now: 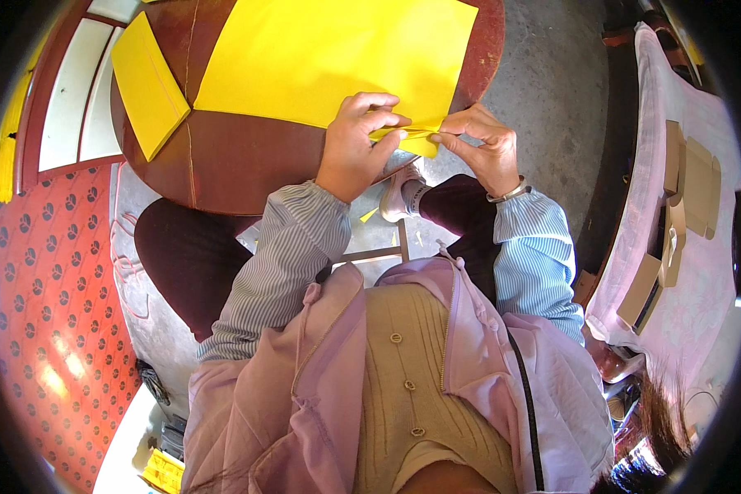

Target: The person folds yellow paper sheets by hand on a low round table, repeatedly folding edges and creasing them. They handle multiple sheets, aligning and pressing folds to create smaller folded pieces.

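A large sheet of yellow paper (pixel 337 58) lies over the table, its near right corner at the table's edge. My right hand (pixel 482 148) pinches that corner between thumb and fingers, where a narrow strip of the edge is bent or folded. Just to the left, my left hand (pixel 358 144) has its fingers curled, with thumb and fingertips closing on the same near edge. Part of the fold is hidden by the fingers. A second yellow piece (pixel 148 86), long and folded-looking, rests on the table's left side.
The dark red table (pixel 239 169) has a rounded edge in front of my knees. At right, a pink cloth (pixel 700 305) covers a surface with open cardboard boxes (pixel 700 185). A red patterned sheet (pixel 58 305) lies at left. Small yellow scraps (pixel 369 215) are on the floor.
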Available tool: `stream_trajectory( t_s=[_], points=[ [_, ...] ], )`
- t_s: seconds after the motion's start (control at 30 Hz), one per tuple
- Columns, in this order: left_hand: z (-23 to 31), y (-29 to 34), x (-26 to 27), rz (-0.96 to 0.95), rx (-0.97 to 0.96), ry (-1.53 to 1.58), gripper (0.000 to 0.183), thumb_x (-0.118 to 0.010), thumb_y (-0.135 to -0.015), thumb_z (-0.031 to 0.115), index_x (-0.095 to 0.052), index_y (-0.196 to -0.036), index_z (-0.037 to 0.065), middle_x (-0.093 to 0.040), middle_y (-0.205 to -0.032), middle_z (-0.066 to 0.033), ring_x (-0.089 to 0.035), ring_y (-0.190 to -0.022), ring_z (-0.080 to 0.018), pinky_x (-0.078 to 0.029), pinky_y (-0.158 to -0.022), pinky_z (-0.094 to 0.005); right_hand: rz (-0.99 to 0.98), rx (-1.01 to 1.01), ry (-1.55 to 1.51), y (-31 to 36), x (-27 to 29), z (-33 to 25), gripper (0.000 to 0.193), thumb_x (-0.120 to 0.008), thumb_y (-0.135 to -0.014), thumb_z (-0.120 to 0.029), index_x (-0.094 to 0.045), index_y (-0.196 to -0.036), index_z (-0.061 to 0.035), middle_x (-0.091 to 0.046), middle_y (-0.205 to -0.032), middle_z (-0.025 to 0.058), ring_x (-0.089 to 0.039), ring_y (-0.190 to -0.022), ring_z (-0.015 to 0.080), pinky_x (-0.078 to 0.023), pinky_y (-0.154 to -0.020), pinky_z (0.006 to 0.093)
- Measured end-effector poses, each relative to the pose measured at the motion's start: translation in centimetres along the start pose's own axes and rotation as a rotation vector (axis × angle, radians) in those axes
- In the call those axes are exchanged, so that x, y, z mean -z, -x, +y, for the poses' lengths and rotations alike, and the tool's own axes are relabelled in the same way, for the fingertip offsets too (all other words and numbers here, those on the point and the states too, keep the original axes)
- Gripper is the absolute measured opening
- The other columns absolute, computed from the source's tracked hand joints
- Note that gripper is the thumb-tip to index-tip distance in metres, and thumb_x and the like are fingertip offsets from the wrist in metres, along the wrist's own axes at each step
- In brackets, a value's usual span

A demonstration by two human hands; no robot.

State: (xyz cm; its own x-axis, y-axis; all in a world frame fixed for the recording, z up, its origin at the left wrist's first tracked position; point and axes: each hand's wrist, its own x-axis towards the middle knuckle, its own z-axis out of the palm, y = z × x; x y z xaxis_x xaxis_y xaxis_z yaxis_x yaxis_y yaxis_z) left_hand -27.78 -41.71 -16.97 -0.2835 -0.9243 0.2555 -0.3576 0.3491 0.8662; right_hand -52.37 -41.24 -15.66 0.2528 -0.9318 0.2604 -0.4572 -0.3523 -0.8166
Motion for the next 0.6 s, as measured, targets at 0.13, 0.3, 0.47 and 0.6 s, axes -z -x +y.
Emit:
stream_trajectory(
  t_s=[0.13, 0.3, 0.47, 0.6],
  points=[
    [0.00, 0.03, -0.05, 0.007, 0.000, 0.003, 0.018, -0.077, -0.089, 0.010, -0.081, -0.106, 0.004, -0.069, -0.126, -0.0125, -0.066, -0.119, -0.0274, -0.053, -0.101, -0.0376, -0.007, -0.003, -0.007, 0.04, 0.01, 0.09, 0.014, -0.087, -0.084, -0.010, -0.083, -0.097, -0.0068, -0.079, -0.093, 0.0064, -0.072, -0.088, 0.0207, -0.056, -0.082, 0.0348],
    [0.01, 0.06, -0.01, 0.005, -0.001, -0.003, 0.019, -0.077, -0.089, 0.011, -0.081, -0.106, 0.004, -0.069, -0.126, -0.0125, -0.066, -0.118, -0.0275, -0.053, -0.101, -0.0377, -0.014, 0.009, -0.003, 0.05, 0.07, 0.24, 0.017, -0.088, -0.083, -0.007, -0.084, -0.100, -0.0059, -0.079, -0.095, 0.0053, -0.069, -0.088, 0.0170, -0.054, -0.083, 0.0329],
    [0.05, 0.02, 0.01, 0.001, 0.001, -0.010, 0.019, -0.077, -0.089, 0.013, -0.081, -0.106, 0.004, -0.069, -0.126, -0.0125, -0.066, -0.119, -0.0276, -0.053, -0.101, -0.0377, -0.007, 0.011, -0.009, 0.03, 0.04, 0.29, 0.016, -0.088, -0.083, -0.008, -0.084, -0.099, -0.0055, -0.079, -0.094, 0.0055, -0.069, -0.088, 0.0173, -0.054, -0.083, 0.0330],
    [0.14, -0.07, 0.00, 0.011, -0.008, -0.029, 0.020, -0.079, -0.088, 0.015, -0.081, -0.106, 0.005, -0.069, -0.127, -0.0129, -0.066, -0.119, -0.0278, -0.053, -0.101, -0.0378, -0.001, 0.011, 0.007, -0.15, 0.04, -0.14, 0.014, -0.087, -0.085, -0.010, -0.083, -0.097, -0.0057, -0.079, -0.092, 0.0068, -0.072, -0.086, 0.0198, -0.056, -0.080, 0.0336]
  ],
)
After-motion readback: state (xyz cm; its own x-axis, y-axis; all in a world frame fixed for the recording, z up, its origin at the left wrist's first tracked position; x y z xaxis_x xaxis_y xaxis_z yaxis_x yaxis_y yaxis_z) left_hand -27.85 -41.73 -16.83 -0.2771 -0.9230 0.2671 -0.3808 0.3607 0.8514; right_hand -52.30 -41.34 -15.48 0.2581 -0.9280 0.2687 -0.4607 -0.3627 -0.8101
